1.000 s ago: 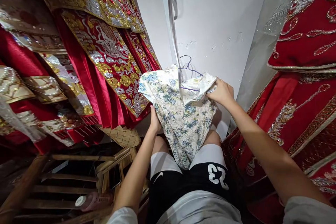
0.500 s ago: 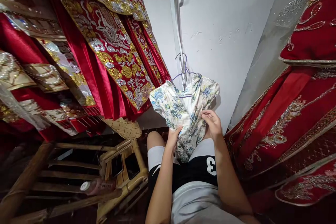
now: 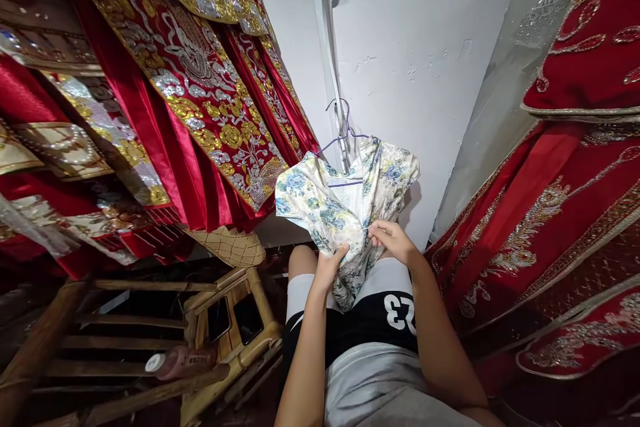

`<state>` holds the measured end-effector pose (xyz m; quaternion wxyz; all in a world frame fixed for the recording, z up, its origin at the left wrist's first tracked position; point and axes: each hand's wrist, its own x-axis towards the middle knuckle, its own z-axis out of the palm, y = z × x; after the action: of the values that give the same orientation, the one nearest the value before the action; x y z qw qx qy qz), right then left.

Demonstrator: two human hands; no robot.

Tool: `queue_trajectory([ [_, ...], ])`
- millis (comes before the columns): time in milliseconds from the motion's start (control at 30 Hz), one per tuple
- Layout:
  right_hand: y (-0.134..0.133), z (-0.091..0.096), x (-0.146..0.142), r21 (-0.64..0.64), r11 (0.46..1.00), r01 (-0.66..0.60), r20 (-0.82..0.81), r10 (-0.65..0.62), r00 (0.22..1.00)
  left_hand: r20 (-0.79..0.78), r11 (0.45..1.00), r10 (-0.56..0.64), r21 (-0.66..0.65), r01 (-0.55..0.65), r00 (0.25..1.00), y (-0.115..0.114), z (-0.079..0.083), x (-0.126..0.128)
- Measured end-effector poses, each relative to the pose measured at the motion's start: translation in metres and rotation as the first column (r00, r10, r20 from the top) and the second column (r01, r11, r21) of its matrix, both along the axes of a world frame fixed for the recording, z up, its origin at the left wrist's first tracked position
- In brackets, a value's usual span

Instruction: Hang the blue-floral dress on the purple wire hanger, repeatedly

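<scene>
A white garment with blue and yellow flowers (image 3: 311, 203) hangs by its shoulders on a purple wire hanger (image 3: 331, 145), its V-neck facing me and its lower part gathered over my lap. My left hand (image 3: 330, 268) grips the gathered cloth below the neckline, thumb on top and the other fingers hidden behind. At the overlapping front edge, my right hand (image 3: 393, 240) is closed in a pinch against the fabric. Whatever is between those fingertips is too small to make out.
Red embroidered gowns hang at left (image 3: 220, 113) and right (image 3: 540, 233). The hanger's hook is at a pale upright strip (image 3: 325, 33) by the white wall (image 3: 400, 27). Lower left is a bamboo chair (image 3: 270, 330) with a pinkish bottle (image 3: 180, 363) among its slats.
My right hand has moved left and down, from the garment's side to its front edge. The garment's left shoulder is spread wider. My left hand keeps its grip, and the view has shifted slightly.
</scene>
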<state>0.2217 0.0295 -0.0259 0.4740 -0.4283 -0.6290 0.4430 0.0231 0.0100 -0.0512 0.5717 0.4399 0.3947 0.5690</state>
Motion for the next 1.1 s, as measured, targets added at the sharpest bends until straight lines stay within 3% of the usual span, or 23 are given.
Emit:
queue_trajectory([
  [167,0.000,-0.002,-0.007,0.015,0.997,0.077,-0.013,-0.077,0.997,-0.041,0.997,-0.057,0.058,0.060,0.997,-0.003,0.007,0.000],
  [367,-0.007,0.010,0.002,0.022,0.992,0.128,-0.008,-0.127,0.992,-0.078,0.997,-0.061,-0.049,0.057,0.995,-0.010,0.013,0.003],
  [500,-0.010,0.016,0.002,0.029,0.986,0.163,-0.062,-0.161,0.985,-0.084,0.995,-0.102,-0.016,0.101,0.991,-0.012,0.014,0.010],
  [733,-0.008,0.006,-0.004,0.013,0.990,0.139,-0.068,-0.138,0.988,-0.036,0.998,-0.054,0.019,0.054,0.998,-0.014,0.014,0.010],
  [900,-0.005,0.001,-0.007,0.047,0.990,0.130,-0.032,-0.129,0.991,0.066,0.996,0.056,-0.075,-0.051,0.996,-0.015,0.015,0.006],
  [1100,-0.011,0.013,-0.013,0.118,0.965,0.233,-0.135,-0.217,0.967,0.112,0.979,0.048,-0.202,-0.025,0.992,-0.015,0.007,0.003],
])
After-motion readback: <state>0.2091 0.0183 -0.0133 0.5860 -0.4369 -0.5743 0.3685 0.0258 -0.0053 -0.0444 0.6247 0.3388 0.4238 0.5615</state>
